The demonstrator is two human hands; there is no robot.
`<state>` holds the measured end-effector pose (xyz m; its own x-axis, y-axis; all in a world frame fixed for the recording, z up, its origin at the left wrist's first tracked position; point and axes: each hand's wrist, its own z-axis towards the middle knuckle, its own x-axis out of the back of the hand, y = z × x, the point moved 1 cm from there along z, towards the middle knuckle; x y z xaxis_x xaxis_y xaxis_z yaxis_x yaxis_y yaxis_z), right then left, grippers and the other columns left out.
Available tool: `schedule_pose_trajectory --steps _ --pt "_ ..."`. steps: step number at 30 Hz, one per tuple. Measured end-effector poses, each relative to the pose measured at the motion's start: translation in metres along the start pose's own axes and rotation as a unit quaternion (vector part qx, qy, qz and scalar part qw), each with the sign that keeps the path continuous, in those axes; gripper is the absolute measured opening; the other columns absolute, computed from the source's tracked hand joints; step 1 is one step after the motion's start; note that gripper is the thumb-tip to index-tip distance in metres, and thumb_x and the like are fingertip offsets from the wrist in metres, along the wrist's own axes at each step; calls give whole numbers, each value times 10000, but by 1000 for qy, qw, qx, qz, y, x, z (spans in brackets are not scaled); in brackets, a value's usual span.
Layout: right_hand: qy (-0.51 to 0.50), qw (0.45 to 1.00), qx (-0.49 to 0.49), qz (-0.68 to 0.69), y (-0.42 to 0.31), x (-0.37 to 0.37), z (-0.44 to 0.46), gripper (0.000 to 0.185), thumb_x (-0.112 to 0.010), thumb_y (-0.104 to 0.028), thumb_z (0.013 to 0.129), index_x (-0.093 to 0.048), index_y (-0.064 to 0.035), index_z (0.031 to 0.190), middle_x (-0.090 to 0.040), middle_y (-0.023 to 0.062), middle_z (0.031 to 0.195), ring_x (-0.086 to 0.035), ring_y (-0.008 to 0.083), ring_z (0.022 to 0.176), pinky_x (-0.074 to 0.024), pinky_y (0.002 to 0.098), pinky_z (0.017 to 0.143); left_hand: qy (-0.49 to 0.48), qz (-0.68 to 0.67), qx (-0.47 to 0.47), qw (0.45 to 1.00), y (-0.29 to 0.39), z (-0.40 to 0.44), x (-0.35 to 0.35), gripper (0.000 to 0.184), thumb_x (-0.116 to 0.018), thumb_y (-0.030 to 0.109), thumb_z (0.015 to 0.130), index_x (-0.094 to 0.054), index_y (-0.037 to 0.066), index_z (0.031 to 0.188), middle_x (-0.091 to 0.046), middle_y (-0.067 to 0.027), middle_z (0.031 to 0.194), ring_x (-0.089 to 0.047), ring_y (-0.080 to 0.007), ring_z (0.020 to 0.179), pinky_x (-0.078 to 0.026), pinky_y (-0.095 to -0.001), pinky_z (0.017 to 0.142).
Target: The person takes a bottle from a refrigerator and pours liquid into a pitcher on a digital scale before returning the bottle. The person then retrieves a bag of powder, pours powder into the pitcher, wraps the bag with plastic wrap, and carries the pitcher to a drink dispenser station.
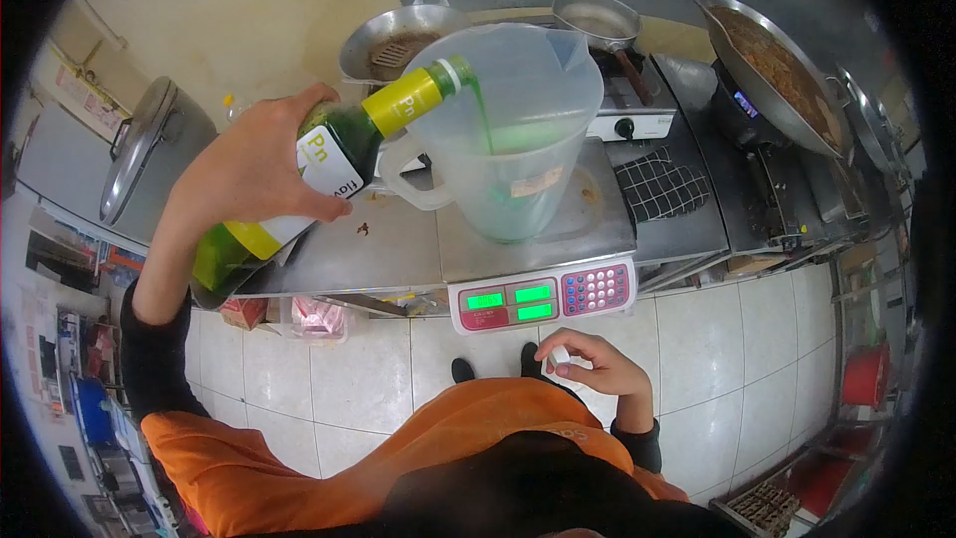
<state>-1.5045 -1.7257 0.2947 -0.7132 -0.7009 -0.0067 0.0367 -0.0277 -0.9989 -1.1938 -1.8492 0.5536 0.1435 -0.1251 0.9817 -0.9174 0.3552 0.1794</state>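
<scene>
Could drop the white cap (560,355) from the loosely curled right hand (601,367) through a slackened pinch — and, gripping the slanted Pn-labelled bottle (403,105) from above with the wide-spread left hand (239,164), splash green liquid (485,125) outside the plastic pitcher (518,174) on the scale (543,299) through wrist wobble.

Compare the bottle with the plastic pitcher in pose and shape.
The green bottle is tipped in the left hand, pouring; the plastic pitcher stands upright on the digital scale. The bottle has a narrow neck; the pitcher has a wide mouth and a side handle. Both contain green liquid.
</scene>
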Motion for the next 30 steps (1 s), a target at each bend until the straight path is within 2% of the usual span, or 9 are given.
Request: schedule_pose_trajectory --steps 1,2,4,7,16,30 --pt "-20 1000 -10 -9 0 1 0 259 -505 3 861 -525 -33 1117 -537 69 1067 -528 152 955 -434 268 837 1 0 3 1000 0 0 0 681 -798 221 505 -492 43 1086 -613 -135 878 -606 -239 759 -468 -299 749" --pt "-20 1000 -10 -10 0 1 -1 259 -505 3 861 -525 -33 1117 -537 69 1067 -528 152 955 -434 268 837 1 0 4 1000 1 0 0 681 -798 221 505 -492 43 1086 -613 -135 878 -606 -239 759 -468 -299 749" --pt "-19 999 -25 5 0 0 -1 256 -503 -1 864 -525 -35 1117 -538 68 1064 -527 151 960 -434 268 836 9 -34 9 999 5 1 1 724 -780 264 515 -500 -18 1119 -626 -197 877 -621 -299 777 -483 -327 748" --pt "-20 999 -32 -4 0 -1 -1 251 -505 -8 867 -524 -34 1116 -539 69 1061 -527 150 962 -434 270 835 45 -48 -14 998 1 2 -3 726 -785 256 513 -497 -10 1125 -627 -184 862 -619 -284 762 -481 -326 732" --pt "-15 999 -32 -11 -2 -2 -1 244 -511 -12 865 -530 -34 1107 -543 62 1051 -534 153 952 -428 274 842 64 -56 -31 996 2 2 -2 691 -794 232 528 -499 17 1115 -631 -169 870 -622 -268 773 -482 -323 736" --pt "-15 999 -33 -18 -1 -4 0 237 -522 -18 865 -533 -36 1101 -548 59 1053 -533 148 953 -425 269 836 46 -53 -14 997 3 3 0 704 -795 249 520 -499 15 1115 -633 -169 859 -625 -283 772 -484 -331 734"
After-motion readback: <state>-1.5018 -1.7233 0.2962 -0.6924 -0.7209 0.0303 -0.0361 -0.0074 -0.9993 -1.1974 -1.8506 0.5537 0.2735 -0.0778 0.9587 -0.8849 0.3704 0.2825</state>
